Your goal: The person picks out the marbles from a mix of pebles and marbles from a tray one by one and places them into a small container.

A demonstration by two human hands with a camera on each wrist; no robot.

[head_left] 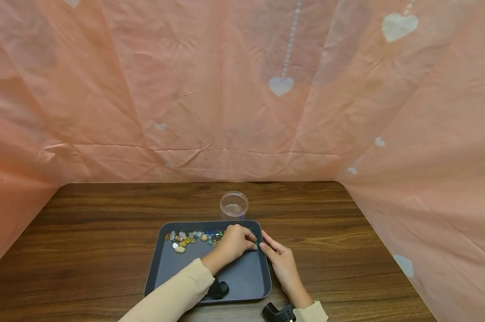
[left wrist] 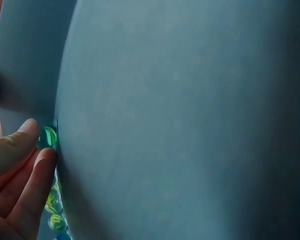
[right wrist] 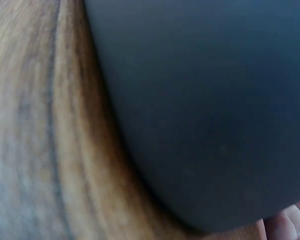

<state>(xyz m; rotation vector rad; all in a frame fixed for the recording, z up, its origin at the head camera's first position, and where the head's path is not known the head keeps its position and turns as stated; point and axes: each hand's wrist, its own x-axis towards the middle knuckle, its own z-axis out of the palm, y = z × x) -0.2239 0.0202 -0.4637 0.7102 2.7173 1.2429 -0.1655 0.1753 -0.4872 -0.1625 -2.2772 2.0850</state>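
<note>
At the right end of the grey tray [head_left: 210, 273], my left hand [head_left: 235, 242] reaches down inside the wall. Its thumb and a fingertip pinch a green glass marble [left wrist: 48, 137], close against the side of the tray in the left wrist view. Several more glass marbles [left wrist: 56, 221] with yellow-green swirls line up below those fingers. My right hand [head_left: 283, 264] rests on the tray's right rim, its fingers fairly straight along the edge. Only a bit of the right fingers [right wrist: 285, 227] shows in the right wrist view, low in the corner.
Along the tray's far side lie blue marbles [head_left: 211, 233], yellow glass pieces [head_left: 187, 240] and pale pebbles [head_left: 179, 249]. A clear plastic jar [head_left: 234, 206] stands behind the tray on the wooden table [head_left: 105, 232]. Pink heart-patterned cloth [head_left: 226, 89] hangs around the table.
</note>
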